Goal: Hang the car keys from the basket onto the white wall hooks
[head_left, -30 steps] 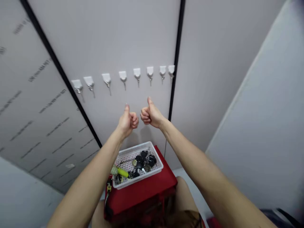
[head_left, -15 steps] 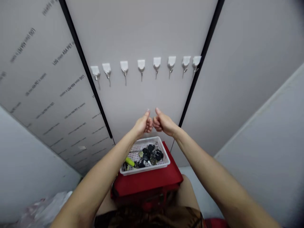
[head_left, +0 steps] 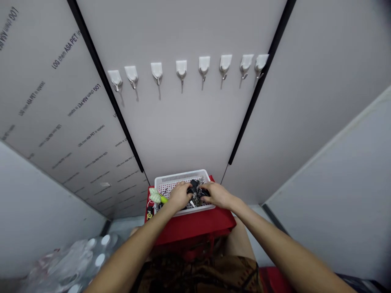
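Observation:
Both my hands are down inside a white perforated basket (head_left: 181,177) that stands on a red stool (head_left: 195,226). My left hand (head_left: 179,195) has its fingers curled onto a pile of black-headed keys (head_left: 195,188). From the right, my right hand (head_left: 216,194) closes its fingers on the same pile. The two hands almost touch over the keys. A yellow-green tag with a pale end (head_left: 157,197) hangs over the basket's left rim.
A row of several white wall hooks (head_left: 181,68) with nothing on them runs across the grey panel above, between two black strips. A wrapped pack of plastic bottles (head_left: 76,262) lies at the lower left. Grey walls close in on both sides.
Both hands dropped from thumbs-up fists in front of the wall down into the basket and onto the keys. The view moved closer and tilted, so the hooks sit higher.

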`<state>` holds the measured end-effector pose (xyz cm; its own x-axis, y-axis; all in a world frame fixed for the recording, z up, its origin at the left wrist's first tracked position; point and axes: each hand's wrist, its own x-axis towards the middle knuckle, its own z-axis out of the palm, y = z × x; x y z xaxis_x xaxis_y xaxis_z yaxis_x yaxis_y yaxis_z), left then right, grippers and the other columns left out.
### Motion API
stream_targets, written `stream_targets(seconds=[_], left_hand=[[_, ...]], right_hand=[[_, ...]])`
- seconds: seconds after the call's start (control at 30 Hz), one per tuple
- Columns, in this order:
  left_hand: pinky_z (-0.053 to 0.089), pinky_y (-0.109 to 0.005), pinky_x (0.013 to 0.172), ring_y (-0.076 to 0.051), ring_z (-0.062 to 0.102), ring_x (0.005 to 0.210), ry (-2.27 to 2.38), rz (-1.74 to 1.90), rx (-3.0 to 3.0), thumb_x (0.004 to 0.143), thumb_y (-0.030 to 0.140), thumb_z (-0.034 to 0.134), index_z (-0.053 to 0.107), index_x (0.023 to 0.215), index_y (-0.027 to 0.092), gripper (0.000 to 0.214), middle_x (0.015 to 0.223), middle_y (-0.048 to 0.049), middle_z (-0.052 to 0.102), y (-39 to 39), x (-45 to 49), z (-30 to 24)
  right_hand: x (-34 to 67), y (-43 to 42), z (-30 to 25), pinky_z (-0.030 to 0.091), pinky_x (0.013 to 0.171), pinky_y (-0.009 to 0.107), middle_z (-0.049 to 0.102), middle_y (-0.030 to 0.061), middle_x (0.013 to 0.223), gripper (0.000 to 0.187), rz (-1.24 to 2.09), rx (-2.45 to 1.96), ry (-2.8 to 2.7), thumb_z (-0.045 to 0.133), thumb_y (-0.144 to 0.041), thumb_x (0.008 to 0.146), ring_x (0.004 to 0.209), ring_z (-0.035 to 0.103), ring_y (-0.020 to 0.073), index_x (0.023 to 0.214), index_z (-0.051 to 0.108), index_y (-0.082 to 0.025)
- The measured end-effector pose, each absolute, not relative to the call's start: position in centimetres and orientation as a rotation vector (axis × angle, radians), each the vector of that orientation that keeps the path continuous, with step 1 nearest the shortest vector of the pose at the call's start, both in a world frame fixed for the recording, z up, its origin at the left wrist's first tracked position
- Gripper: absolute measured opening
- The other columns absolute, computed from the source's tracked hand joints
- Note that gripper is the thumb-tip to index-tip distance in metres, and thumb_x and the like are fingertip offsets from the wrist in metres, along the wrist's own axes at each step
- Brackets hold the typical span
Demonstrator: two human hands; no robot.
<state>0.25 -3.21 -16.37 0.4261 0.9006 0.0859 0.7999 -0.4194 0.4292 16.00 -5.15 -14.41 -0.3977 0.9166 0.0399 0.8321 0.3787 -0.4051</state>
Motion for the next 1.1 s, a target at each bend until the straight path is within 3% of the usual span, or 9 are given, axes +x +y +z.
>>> stream_targets(seconds=[0.13, 0.3, 0.57, 0.9, 1.1], left_hand=[[0.032, -0.028, 0.077, -0.017, 0.042, 0.087, 1.359, 0.589, 2.325, 0.060, 0.019, 0.047, 0.051, 0.087, 0.017, 0.027, 0.089, -0.0049, 0.051, -3.7, 0.6, -16.2], [0.036, -0.025, 0.072, -0.013, 0.048, 0.077, 1.091, 0.806, 1.973, 0.060, 0.019, 0.048, 0.050, 0.089, 0.017, 0.029, 0.084, -0.0027, 0.055, -4.0, 2.1, -15.7], [0.035, -0.017, 0.049, -0.005, 0.045, 0.046, 1.012, 0.946, 1.253, 0.060, 0.016, 0.045, 0.050, 0.063, 0.012, 0.007, 0.052, 0.0038, 0.050, -2.5, 2.0, -13.9], [0.035, -0.018, 0.046, -0.005, 0.042, 0.042, 1.036, 0.951, 1.507, 0.060, 0.019, 0.047, 0.047, 0.059, 0.012, 0.008, 0.046, 0.0045, 0.046, -1.3, 3.6, -9.4], [0.038, -0.023, 0.069, -0.010, 0.049, 0.073, 0.932, 1.205, 1.748, 0.061, 0.013, 0.047, 0.047, 0.075, 0.013, 0.014, 0.079, -0.0038, 0.054, 0.6, 7.4, -4.7]], right_hand=[[16.6, -5.1, -14.2, 0.035, 0.060, 0.024, 0.057, 0.0025, 0.070, 0.021, 0.680, -1.479, -2.150, 0.046, -0.021, 0.060, 0.063, 0.049, 0.0129, 0.079, 0.054, -0.018], [16.3, -4.5, -13.4, 0.036, 0.064, 0.024, 0.055, 0.0003, 0.069, 0.018, 1.038, -1.272, -1.678, 0.045, -0.027, 0.063, 0.066, 0.049, 0.0109, 0.076, 0.051, -0.015], [15.6, -4.8, -12.5, 0.036, 0.058, 0.022, 0.052, -0.0024, 0.062, 0.024, 1.430, -1.186, -1.421, 0.052, -0.031, 0.058, 0.055, 0.047, 0.0069, 0.074, 0.049, -0.013], [15.7, -4.0, -10.7, 0.036, 0.063, 0.025, 0.054, 0.0005, 0.063, 0.022, 0.970, -1.123, -1.579, 0.041, -0.035, 0.066, 0.064, 0.047, 0.0124, 0.070, 0.054, -0.016], [18.6, -1.3, -3.7, 0.031, 0.047, 0.021, 0.048, -0.0014, 0.054, 0.024, 0.656, -1.145, -1.270, 0.045, -0.038, 0.061, 0.049, 0.039, 0.0084, 0.063, 0.051, -0.015]])
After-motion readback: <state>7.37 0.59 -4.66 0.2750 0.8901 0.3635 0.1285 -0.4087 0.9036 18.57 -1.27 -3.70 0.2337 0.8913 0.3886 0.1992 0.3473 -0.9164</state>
